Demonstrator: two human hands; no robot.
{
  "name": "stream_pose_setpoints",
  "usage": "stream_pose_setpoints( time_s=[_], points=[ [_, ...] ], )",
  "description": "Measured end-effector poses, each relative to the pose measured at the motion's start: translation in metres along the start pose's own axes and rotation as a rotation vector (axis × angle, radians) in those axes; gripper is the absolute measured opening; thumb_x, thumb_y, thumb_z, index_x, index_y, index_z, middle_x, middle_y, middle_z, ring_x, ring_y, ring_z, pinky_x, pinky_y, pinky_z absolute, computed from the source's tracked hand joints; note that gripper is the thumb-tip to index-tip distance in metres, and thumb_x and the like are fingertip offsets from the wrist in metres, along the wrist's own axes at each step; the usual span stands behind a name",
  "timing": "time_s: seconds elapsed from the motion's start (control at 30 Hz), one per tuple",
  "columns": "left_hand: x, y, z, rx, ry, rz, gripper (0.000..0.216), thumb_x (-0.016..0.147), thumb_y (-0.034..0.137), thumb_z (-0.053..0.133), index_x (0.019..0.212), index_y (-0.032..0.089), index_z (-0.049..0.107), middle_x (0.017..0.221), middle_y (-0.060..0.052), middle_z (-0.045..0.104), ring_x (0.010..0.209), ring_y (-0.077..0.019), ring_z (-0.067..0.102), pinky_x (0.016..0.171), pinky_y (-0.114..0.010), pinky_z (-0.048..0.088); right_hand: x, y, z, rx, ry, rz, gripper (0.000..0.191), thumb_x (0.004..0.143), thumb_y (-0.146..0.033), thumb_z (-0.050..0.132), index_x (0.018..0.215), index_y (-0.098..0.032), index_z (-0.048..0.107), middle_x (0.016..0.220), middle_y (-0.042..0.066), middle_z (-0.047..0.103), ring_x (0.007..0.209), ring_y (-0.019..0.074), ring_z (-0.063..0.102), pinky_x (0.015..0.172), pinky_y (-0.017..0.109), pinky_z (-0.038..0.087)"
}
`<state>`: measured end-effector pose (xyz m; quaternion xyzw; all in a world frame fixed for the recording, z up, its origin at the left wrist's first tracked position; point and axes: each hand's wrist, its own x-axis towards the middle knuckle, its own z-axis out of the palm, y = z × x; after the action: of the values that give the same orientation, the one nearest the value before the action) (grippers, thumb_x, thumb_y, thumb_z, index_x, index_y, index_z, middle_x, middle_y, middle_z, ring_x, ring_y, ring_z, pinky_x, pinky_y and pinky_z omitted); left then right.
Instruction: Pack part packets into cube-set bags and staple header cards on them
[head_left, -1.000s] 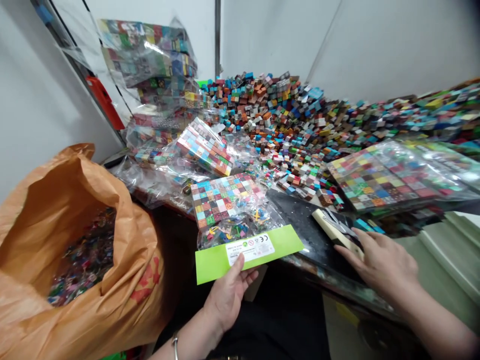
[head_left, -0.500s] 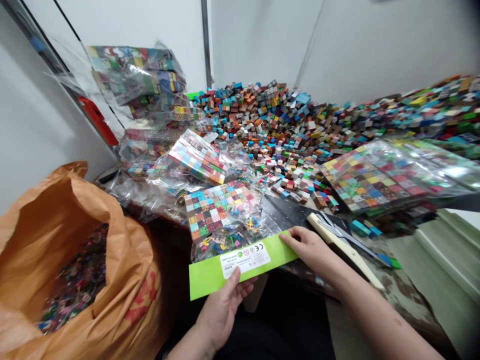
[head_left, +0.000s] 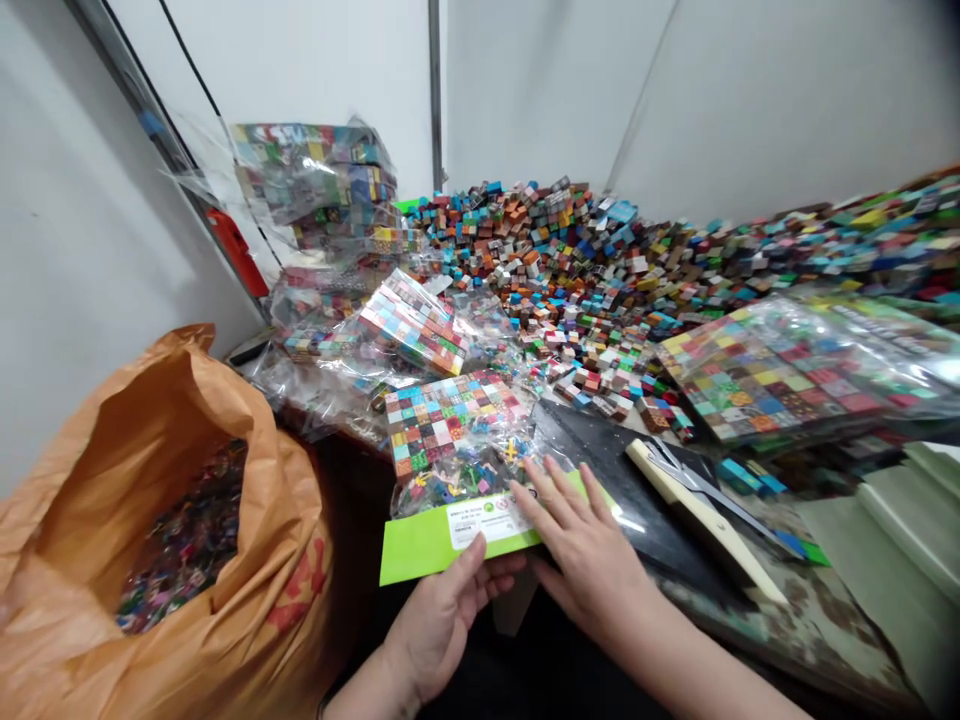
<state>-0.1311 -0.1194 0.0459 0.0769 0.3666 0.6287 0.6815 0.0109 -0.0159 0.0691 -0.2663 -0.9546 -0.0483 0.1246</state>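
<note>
A bright green header card with a white label lies across the near edge of a clear plastic pack. Inside the pack are a sheet of printed colourful cubes and several small toy figures. My left hand pinches the card's near edge, thumb on top and fingers beneath. Spread flat, the fingers of my right hand press on the right part of the card and cover some of the label. Its thumb hangs by the card's near edge.
A big pile of small cubes fills the back. Wrapped packs are stacked at left, another bagged pack lies right. Scissors rest by a cream-handled tool. An orange sack of figures stands front left.
My right hand has gone from pinching the card's right end to lying flat on it, farther left. My left hand keeps its hold. The view has shifted slightly.
</note>
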Motion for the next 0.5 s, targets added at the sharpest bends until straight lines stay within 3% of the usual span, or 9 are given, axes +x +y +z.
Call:
stream_pose_setpoints(
  time_s=[0.1,0.2,0.33,0.4,0.5],
  points=[
    [-0.004,0.005,0.002,0.064,-0.040,0.026,0.031,0.083,0.032,0.051,0.106,0.012,0.059,0.108,-0.014,0.061,0.092,-0.0219,0.058,0.083,-0.034,0.041,0.016,0.002,0.004,-0.033,-0.020,-0.094,0.035,0.082,-0.020,0.045,0.115,-0.015,0.054,0.126,0.013,0.049,0.119,0.0283,0.040,0.102,0.051,0.023],
    [-0.009,0.013,0.003,0.138,-0.105,0.060,0.032,0.081,0.032,0.053,0.108,0.016,0.060,0.112,-0.014,0.058,0.092,-0.0213,0.057,0.081,-0.033,0.041,0.036,0.009,-0.018,-0.030,-0.023,-0.113,0.029,0.081,-0.014,0.045,0.105,-0.016,0.060,0.118,0.011,0.057,0.108,0.0250,0.052,0.098,0.044,0.032],
    [-0.015,0.024,-0.001,0.172,-0.092,0.064,0.042,0.074,0.034,0.063,0.114,0.023,0.057,0.107,-0.011,0.061,0.091,-0.0214,0.057,0.082,-0.033,0.041,0.075,0.012,-0.085,-0.017,-0.049,-0.030,0.028,0.081,-0.012,0.043,0.099,-0.021,0.063,0.101,0.006,0.065,0.089,0.0206,0.061,0.074,0.030,0.047],
    [-0.017,0.027,-0.009,0.209,-0.070,0.038,0.043,0.068,0.035,0.069,0.108,0.023,0.061,0.105,-0.011,0.062,0.092,-0.0221,0.057,0.083,-0.033,0.040,0.102,0.013,-0.120,-0.074,-0.106,0.111,0.024,0.082,-0.015,0.045,0.093,-0.023,0.064,0.084,0.003,0.067,0.076,0.0199,0.063,0.060,0.026,0.045],
    [-0.017,0.026,-0.027,0.260,-0.030,-0.023,0.044,0.059,0.038,0.075,0.100,0.024,0.066,0.102,-0.010,0.064,0.091,-0.0239,0.058,0.081,-0.034,0.041,0.142,0.024,-0.161,-0.113,-0.087,0.254,0.019,0.083,-0.030,0.048,0.084,-0.022,0.065,0.070,0.000,0.063,0.068,0.0175,0.062,0.056,0.023,0.042]
  ],
)
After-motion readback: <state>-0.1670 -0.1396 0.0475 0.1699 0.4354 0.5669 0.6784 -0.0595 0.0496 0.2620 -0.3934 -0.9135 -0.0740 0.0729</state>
